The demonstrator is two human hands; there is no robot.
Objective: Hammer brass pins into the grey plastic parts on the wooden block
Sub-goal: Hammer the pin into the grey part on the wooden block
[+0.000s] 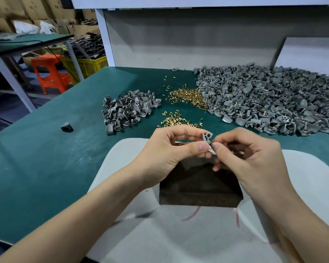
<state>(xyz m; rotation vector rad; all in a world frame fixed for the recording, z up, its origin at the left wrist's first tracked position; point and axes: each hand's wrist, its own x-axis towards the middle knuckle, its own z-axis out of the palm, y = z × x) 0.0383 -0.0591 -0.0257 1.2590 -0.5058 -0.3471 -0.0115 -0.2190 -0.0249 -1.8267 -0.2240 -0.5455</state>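
My left hand (pixel 171 149) pinches a small grey plastic part (pixel 207 136) between thumb and fingers, held above the dark wooden block (pixel 198 186). My right hand (pixel 254 154) pinches a brass pin (pixel 211 143) at the part's lower edge, thumb and forefinger touching it. The pin is mostly hidden by the fingertips. The block sits on a pale grey pad (pixel 160 234) near the table's front edge. No hammer is in view.
On the green table (pixel 55 158), a small heap of grey parts (pixel 127 109) lies left of centre and a large heap (pixel 270 99) at right. Loose brass pins (pixel 188 95) lie between them. One stray part (pixel 66 126) lies at left. A white back panel rises behind.
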